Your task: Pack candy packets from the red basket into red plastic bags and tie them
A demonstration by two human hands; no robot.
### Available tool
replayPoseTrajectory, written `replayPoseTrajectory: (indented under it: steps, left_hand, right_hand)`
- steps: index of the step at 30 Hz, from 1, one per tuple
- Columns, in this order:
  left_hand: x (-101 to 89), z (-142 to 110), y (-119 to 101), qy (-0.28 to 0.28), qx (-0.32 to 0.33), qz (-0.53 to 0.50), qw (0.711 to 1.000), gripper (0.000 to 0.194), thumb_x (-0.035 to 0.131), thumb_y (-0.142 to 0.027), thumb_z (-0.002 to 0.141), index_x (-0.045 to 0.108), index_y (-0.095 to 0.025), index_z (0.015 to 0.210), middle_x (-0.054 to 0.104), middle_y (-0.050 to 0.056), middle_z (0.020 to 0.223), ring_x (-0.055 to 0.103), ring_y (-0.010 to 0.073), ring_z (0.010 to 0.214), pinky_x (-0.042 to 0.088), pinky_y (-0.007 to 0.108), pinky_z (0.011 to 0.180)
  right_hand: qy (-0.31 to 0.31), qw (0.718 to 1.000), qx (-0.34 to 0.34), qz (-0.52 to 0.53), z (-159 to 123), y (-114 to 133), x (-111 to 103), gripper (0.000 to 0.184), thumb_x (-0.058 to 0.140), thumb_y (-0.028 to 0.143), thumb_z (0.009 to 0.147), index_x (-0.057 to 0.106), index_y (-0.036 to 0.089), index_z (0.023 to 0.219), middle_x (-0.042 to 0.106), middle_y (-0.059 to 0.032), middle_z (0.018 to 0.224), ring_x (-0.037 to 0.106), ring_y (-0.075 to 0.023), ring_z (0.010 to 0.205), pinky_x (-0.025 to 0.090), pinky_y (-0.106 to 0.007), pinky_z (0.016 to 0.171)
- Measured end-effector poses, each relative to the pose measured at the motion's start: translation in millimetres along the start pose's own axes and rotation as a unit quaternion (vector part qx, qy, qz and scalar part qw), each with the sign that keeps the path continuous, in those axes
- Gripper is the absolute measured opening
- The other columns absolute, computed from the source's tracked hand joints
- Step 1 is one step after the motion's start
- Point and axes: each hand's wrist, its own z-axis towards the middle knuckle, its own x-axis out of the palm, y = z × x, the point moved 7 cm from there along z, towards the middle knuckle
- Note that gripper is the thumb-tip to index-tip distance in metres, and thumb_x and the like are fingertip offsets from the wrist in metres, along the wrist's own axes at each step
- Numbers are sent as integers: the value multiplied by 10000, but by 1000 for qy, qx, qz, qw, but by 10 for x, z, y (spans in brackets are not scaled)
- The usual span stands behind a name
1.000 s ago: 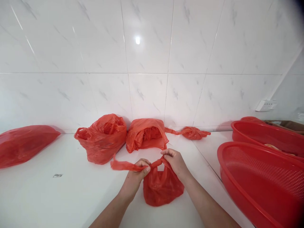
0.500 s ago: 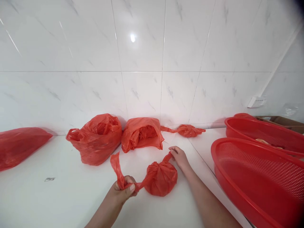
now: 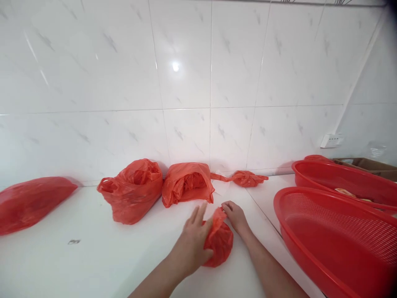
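On the white table in front of me sits a small red plastic bag (image 3: 221, 246), bunched into a round bundle with its contents hidden. My left hand (image 3: 194, 242) lies against the bag's left side, fingers stretched and thumb apart, covering part of it. At the bag's upper right, my right hand (image 3: 235, 216) is closed, its fingertips pinching a twisted red end of the bag. A loose red strip rises between the two hands.
Along the tiled wall stand a bulging red bag (image 3: 132, 194), an open-mouthed red bag (image 3: 187, 184) and a small knotted red bag (image 3: 248, 179). Another red bag (image 3: 34, 203) lies far left. Red plastic baskets (image 3: 310, 231) (image 3: 341, 178) occupy the right, with a cardboard box (image 3: 369, 165) behind.
The bag's handles were pulled apart and the bag gathered into a round bundle. My left hand has released its strip and moved right against the bag; my right hand still pinches its end.
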Motion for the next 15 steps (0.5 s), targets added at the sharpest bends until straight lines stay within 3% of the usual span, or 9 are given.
replayPoseTrajectory:
  steps: [3,7,11,15]
  left_hand:
    - [108,-58,-39,112,21,-5,993,613,461,-3,573,567,-278,1111,517,31,1310,518,241,1140,451,340,919]
    - [-154,-559,177,134,-41,11,990,478,403,1,532,592,-247,894,612,-5,1006,570,183,937,460,271,782]
    - [-691,-1306,603,111,-171,57,977,477,363,-1,493,586,-238,842,606,-12,954,579,164,882,453,250,731]
    - [-1528,-1977,1042,11,-274,154,949,474,387,-35,542,624,-261,885,633,-12,927,608,174,857,459,260,734]
  right_hand:
    - [-3,1000,0,11,-15,19,-62,252,559,406,662,652,187,745,644,-15,683,597,-168,633,470,-276,600]
    - [-3,999,15,35,-8,13,-145,275,566,389,646,649,168,788,636,-28,677,604,-160,609,480,-270,576]
    - [10,998,31,44,8,-47,-144,271,579,364,654,652,164,822,643,-34,719,614,-160,631,488,-267,587]
    - [26,999,37,27,14,-110,-102,284,566,366,679,644,171,871,643,-27,783,626,-157,671,493,-265,628]
